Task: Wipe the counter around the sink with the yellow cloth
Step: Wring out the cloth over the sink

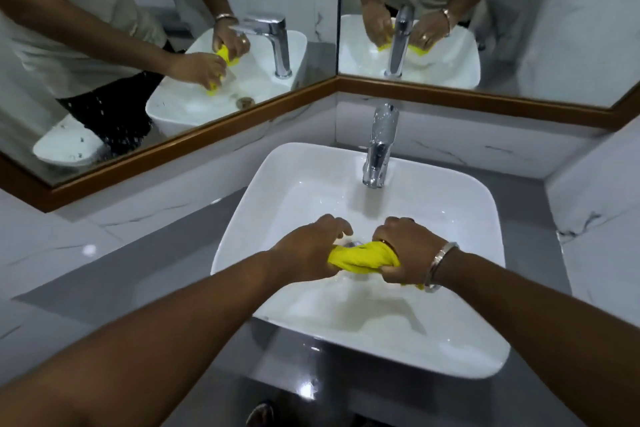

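The yellow cloth (362, 257) is twisted into a tight roll above the bowl of the white sink (450, 350). My left hand (306, 246) grips its left end and my right hand (405, 246) grips its right end, both fists closed around it. A small tip of cloth sticks out under my right wrist, which wears a metal bangle. The grey counter (145, 274) runs around the sink on the left and in front. The drain is mostly hidden behind the cloth.
A chrome tap (379, 149) stands at the back of the sink. Two wood-framed mirrors (214, 135) meet in the corner behind it and reflect my arms and the cloth. White marble walls close in on the left and right.
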Motion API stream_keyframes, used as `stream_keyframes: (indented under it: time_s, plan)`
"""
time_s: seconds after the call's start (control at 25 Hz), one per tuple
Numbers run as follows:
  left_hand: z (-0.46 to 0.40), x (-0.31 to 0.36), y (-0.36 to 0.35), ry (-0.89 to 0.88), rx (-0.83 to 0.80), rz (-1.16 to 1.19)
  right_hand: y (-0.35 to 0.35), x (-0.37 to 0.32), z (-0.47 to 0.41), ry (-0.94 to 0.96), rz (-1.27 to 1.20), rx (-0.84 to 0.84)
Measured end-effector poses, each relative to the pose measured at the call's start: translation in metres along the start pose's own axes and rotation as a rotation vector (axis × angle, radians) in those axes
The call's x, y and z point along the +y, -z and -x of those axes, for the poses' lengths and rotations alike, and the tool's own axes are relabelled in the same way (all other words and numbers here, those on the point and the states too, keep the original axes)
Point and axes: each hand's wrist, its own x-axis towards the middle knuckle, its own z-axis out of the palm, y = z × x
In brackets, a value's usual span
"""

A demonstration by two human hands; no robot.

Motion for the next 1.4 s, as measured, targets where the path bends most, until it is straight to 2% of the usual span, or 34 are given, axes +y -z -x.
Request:
stream_keyframes:
  time_s: [0.08,0.2,0.4,0.48,0.6,0.72,0.84,0.92,1.04,1.16,1.32,1.4]
  plan:
    - [0.005,0.0,0.026,-0.106,-0.015,0.143,0.012,-0.008,0.01,-0.071,-0.113,-0.047]
    - [0.006,0.003,0.064,-0.154,0.033,0.301,0.033,-0.032,0.023,-0.186,-0.242,-0.073]
    - [0.006,0.009,0.114,-0.112,0.011,0.512,0.056,-0.088,0.026,-0.214,-0.514,0.197]
    - [0.006,0.01,0.13,-0.069,-0.001,0.618,0.061,-0.107,0.024,-0.271,-0.456,0.321]
    - [0.007,0.006,0.149,-0.079,-0.062,0.642,0.064,-0.126,0.019,-0.401,-0.203,0.554]
    - [0.005,0.002,0.165,-0.121,-0.105,0.576,0.065,-0.132,0.022,-0.502,-0.199,0.665]
    - [0.003,-0.002,0.171,-0.333,-0.172,0.185,0.066,-0.13,0.044,-0.617,-0.3,0.634]
    - [0.004,0.006,0.17,-0.416,-0.228,0.07,0.071,-0.129,0.068,-0.652,-0.331,0.62]
    - [0.008,0.042,0.161,-0.505,-0.265,0.055,0.079,-0.129,0.122,-0.674,-0.362,0.629]
    - [0.013,0.09,0.14,-0.578,-0.311,0.129,0.078,-0.135,0.198,-0.728,-0.513,0.609]
    - [0.023,0.164,0.079,-0.598,-0.505,0.25,0.045,-0.16,0.316,-0.845,-0.47,0.382]
    - [0.047,0.22,0.031,-0.651,-0.621,0.219,0.014,-0.182,0.388,-0.939,-0.465,0.374]
